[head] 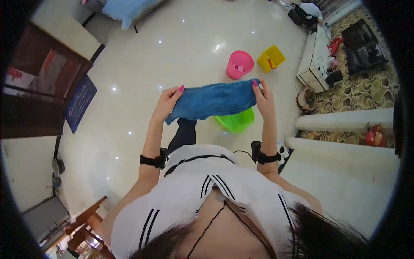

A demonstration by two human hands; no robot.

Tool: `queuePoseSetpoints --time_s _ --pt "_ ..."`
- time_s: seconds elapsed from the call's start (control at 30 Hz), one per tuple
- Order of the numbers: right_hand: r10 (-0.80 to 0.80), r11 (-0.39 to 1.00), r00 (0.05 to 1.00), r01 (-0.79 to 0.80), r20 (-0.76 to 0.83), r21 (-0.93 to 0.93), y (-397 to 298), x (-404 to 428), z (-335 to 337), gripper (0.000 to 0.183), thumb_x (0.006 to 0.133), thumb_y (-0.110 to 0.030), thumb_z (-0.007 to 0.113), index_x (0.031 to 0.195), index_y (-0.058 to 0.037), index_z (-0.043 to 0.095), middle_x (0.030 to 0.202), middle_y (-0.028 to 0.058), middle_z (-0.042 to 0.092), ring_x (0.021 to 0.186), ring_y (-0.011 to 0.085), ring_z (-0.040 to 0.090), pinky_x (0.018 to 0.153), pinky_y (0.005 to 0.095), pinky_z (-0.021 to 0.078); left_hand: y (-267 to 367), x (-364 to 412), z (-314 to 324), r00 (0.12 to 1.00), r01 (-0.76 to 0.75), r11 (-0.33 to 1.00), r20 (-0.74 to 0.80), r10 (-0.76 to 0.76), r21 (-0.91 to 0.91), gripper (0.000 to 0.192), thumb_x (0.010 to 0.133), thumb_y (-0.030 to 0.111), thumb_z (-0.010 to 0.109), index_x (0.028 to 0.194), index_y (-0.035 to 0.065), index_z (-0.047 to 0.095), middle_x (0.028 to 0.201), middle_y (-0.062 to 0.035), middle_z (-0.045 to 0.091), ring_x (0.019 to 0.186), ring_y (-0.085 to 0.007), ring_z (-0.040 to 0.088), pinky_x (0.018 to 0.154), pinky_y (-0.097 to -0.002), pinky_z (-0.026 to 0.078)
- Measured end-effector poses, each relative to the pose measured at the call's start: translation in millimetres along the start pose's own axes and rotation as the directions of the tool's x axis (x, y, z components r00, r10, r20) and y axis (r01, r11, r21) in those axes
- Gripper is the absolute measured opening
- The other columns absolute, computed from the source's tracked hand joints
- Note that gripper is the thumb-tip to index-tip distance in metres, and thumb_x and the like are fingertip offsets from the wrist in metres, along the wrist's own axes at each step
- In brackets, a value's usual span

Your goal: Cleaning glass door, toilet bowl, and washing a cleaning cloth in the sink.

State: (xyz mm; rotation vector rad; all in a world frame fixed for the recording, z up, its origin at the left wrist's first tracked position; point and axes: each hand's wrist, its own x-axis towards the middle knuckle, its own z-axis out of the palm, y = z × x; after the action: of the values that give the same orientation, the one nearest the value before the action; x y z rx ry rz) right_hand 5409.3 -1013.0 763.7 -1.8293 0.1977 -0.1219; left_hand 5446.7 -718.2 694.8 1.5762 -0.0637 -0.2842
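Observation:
A blue cloth [215, 99] is stretched between my two hands, roughly level in front of me. My left hand [169, 101] pinches its left end, thumb on top. At the upper right corner, my right hand [264, 97] grips the other end between thumb and fingers. Below the cloth a green plastic basin [237, 122] stands on the floor, partly hidden by it. Beyond the cloth are a pink bucket [232, 68], with a small pink thing inside, and a yellow square bucket [266, 62] to its right.
A dark blue doormat [81, 103] lies by the dark door at the left. A white TV cabinet [310, 64] and a potted container [305, 98] stand at the right. White shoes [282, 152] are near my right forearm. Another person [310, 10] is bent down at the far right.

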Motion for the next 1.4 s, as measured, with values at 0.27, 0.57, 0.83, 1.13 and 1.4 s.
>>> queuePoseSetpoints --time_s 0.27,0.57,0.83,1.13,1.4 --pt "-0.205 0.966 0.979 0.201 -0.006 -0.160 -21.5 244.7 106.0 0.016 0.085 -0.016 0.047 0.094 -0.0029 0.048 0.063 0.0149 0.052 0.058 0.0246 0.054 0.056 0.0332 0.0417 -85.8 263.6 -13.7 0.780 0.129 0.900 -0.603 0.168 0.417 0.051 0.083 0.042 0.050 0.109 -0.0017 0.046 0.099 -0.0158 0.051 0.089 -0.0233 0.048 0.076 -0.0310 0.038" --pt "-0.191 0.846 0.918 0.334 0.349 -0.417 -24.9 485.1 185.4 0.022 0.083 -0.013 0.045 0.101 -0.0021 0.040 0.067 0.0238 0.055 0.064 0.0403 0.054 0.055 0.0472 0.0407 10.0 536.2 28.2 0.716 0.574 0.188 0.377 -0.588 -0.797 0.071 0.082 0.059 0.033 0.124 0.0008 0.035 0.118 -0.0203 0.045 0.110 -0.0311 0.043 0.093 -0.0428 0.034" --pt "-0.237 0.799 0.926 0.358 0.294 -0.484 -51.0 712.9 147.5 0.022 0.079 -0.006 0.047 0.098 0.0011 0.039 0.067 0.0201 0.055 0.066 0.0374 0.055 0.056 0.0450 0.0425 61.8 776.6 46.2 0.818 0.574 0.255 0.529 -0.226 -0.778 0.073 0.081 0.062 0.030 0.123 0.0034 0.037 0.117 -0.0178 0.046 0.108 -0.0303 0.045 0.093 -0.0437 0.035" --pt "-0.340 0.873 0.936 0.350 0.090 -0.340 -53.1 989.5 128.4 0.018 0.081 -0.012 0.049 0.094 -0.0006 0.042 0.060 0.0194 0.053 0.057 0.0356 0.055 0.050 0.0414 0.0414 98.7 1058.6 68.1 0.709 0.649 0.271 0.694 0.123 -0.711 0.075 0.079 0.067 0.025 0.121 0.0064 0.039 0.117 -0.0151 0.047 0.105 -0.0295 0.048 0.092 -0.0447 0.037" --pt "-0.097 0.980 0.905 0.014 -0.414 -0.199 -28.0 1226.5 -2.5 0.018 0.087 -0.019 0.047 0.096 -0.0030 0.047 0.057 0.0056 0.052 0.049 0.0080 0.048 0.044 0.0268 0.0373 209.6 1295.6 93.3 0.710 0.689 0.325 0.694 -0.121 -0.648 0.088 0.072 0.073 0.030 0.127 0.0044 0.033 0.128 -0.0178 0.038 0.118 -0.0333 0.037 0.099 -0.0486 0.027"
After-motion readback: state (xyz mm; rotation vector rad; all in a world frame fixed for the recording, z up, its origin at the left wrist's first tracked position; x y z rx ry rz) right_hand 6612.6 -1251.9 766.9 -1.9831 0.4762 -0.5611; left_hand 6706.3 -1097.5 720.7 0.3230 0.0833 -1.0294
